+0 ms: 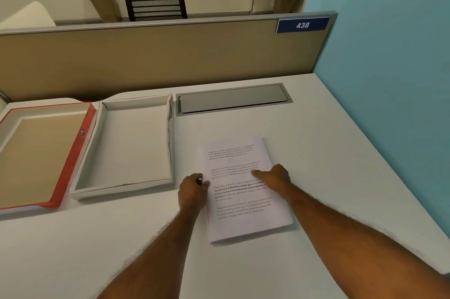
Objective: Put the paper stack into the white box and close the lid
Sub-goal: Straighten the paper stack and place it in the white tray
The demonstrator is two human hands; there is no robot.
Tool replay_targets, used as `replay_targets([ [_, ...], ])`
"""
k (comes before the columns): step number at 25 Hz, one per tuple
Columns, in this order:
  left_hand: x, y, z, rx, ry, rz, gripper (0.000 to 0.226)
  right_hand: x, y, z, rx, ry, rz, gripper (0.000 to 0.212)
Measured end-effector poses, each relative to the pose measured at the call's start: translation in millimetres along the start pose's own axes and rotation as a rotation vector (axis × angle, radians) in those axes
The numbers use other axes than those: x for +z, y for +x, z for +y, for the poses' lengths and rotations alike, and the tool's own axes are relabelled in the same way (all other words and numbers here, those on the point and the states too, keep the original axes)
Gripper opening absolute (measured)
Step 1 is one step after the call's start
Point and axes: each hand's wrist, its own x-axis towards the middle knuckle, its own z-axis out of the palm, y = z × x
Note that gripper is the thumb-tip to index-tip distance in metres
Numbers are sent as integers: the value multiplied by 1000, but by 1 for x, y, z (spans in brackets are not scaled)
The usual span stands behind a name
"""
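Both hands [233, 184] flank the paper stack [246, 201], touching it.

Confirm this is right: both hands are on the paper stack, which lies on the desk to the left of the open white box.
Wrong side. In the head view the paper stack lies to the right of the open white box. Both hands, left and right, are on it, on the desk.
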Motion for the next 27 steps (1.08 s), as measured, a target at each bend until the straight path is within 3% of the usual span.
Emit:
replay_targets([
  [3, 0, 2, -2, -31, -13, -12, 37, 0, 4, -2, 6, -94, -25, 83],
  [10, -3, 5, 0, -56, -45, -27, 32, 1, 0, -8, 26, -75, -5, 77],
  [18, -3, 4, 1, -43, -43, -23, 30, 0, -1, -9, 8, 203, -24, 47],
  [27, 0, 0, 0, -48, -61, 11, 27, -15, 4, -7, 86, 412, -197, 43],
])
